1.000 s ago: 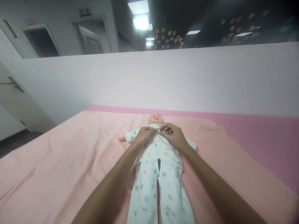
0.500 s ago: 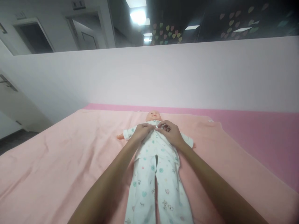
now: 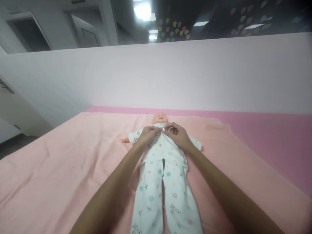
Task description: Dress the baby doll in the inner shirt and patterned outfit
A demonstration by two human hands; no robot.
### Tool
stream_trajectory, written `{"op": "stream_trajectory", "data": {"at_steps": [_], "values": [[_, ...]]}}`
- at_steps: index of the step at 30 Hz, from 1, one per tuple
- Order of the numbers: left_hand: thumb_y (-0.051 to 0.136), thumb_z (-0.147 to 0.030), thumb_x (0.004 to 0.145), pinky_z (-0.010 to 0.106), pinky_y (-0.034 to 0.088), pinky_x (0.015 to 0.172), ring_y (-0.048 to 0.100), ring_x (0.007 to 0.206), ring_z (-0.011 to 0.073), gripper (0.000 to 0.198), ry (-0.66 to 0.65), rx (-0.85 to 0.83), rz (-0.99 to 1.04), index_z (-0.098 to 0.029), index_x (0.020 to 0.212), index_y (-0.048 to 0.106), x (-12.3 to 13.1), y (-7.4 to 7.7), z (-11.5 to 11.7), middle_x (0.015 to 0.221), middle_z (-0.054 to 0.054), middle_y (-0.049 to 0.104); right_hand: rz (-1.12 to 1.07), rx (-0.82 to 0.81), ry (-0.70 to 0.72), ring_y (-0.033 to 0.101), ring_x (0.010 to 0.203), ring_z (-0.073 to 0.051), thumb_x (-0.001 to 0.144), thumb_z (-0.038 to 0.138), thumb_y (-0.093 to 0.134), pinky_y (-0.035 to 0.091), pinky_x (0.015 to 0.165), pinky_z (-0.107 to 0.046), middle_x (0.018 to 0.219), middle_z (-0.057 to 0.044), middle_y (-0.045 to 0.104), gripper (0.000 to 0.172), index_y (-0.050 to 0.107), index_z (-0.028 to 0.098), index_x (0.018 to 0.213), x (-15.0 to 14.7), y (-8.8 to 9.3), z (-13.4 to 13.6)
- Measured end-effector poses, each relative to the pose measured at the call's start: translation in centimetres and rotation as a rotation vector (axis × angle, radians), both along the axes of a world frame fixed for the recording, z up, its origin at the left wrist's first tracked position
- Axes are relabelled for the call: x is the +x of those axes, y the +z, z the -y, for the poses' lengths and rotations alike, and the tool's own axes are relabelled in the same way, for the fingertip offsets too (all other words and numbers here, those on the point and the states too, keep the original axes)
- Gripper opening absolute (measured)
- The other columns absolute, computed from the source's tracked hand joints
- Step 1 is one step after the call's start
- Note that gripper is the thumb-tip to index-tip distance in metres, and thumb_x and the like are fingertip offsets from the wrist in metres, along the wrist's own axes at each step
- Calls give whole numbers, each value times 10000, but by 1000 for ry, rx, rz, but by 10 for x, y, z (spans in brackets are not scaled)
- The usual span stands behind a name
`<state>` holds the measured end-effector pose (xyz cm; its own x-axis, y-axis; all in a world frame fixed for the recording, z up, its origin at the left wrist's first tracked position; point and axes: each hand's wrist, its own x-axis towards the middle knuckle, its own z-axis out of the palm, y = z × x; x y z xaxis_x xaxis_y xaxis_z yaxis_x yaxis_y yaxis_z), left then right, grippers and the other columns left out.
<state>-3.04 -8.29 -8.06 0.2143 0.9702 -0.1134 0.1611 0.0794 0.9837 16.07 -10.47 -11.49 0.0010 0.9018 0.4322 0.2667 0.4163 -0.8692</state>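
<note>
A baby doll (image 3: 160, 118) lies on its back, head away from me, in a white patterned pajama top (image 3: 162, 151) and matching pajama pants (image 3: 149, 195). At the chest, my left hand (image 3: 149, 134) pinches the front edge of the top beside a small white button (image 3: 163, 129). From the other side, my right hand (image 3: 177, 133) has its thumb and index finger closed at that same button. Lower on the front another button (image 3: 164, 139) shows. Whether the upper button sits through its hole I cannot tell.
Under the doll spreads a wrinkled pink blanket (image 3: 73, 156). A darker pink surface (image 3: 263, 139) borders it at the right and back. Behind stands a white wall (image 3: 182, 74) with dark glass (image 3: 219, 19) above. A door (image 3: 12, 107) is at the left.
The view has tipped slightly, so everything sits a little differently in the picture. Both hands stay at the same button, with only small finger shifts.
</note>
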Motion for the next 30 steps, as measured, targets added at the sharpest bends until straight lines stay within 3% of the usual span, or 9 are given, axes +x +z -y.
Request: {"op": "stream_trajectory", "data": {"at_steps": [11, 16, 23, 30], "values": [[808, -470, 723, 308, 487, 749, 658, 852, 233, 316, -28, 54, -44, -170, 821, 806, -5, 3, -1, 810, 55, 739, 90, 113, -49, 499, 680, -168, 861, 584, 780, 452, 646, -330, 942, -42, 693, 340, 808, 275, 1003, -3, 5, 5], [814, -520, 720, 294, 455, 672, 612, 741, 203, 360, -38, 71, -47, -165, 765, 769, -5, 2, -1, 693, 38, 669, 89, 152, -104, 568, 729, -195, 878, 611, 757, 472, 689, -344, 936, -59, 704, 365, 791, 257, 963, -7, -1, 3], [810, -542, 739, 300, 453, 722, 609, 779, 195, 385, -55, 48, -33, -171, 830, 764, -5, 2, -2, 764, 32, 674, -79, 44, -86, 490, 690, -173, 821, 583, 823, 413, 659, -320, 818, -20, 650, 380, 775, 229, 951, -8, -13, -6], [763, -490, 789, 277, 405, 667, 553, 711, 157, 313, -37, 136, -82, -185, 773, 695, -4, -4, -3, 715, 0, 613, -81, -41, -69, 468, 664, -172, 825, 586, 797, 401, 625, -314, 734, 8, 598, 384, 789, 236, 984, -5, -17, -11]]}}
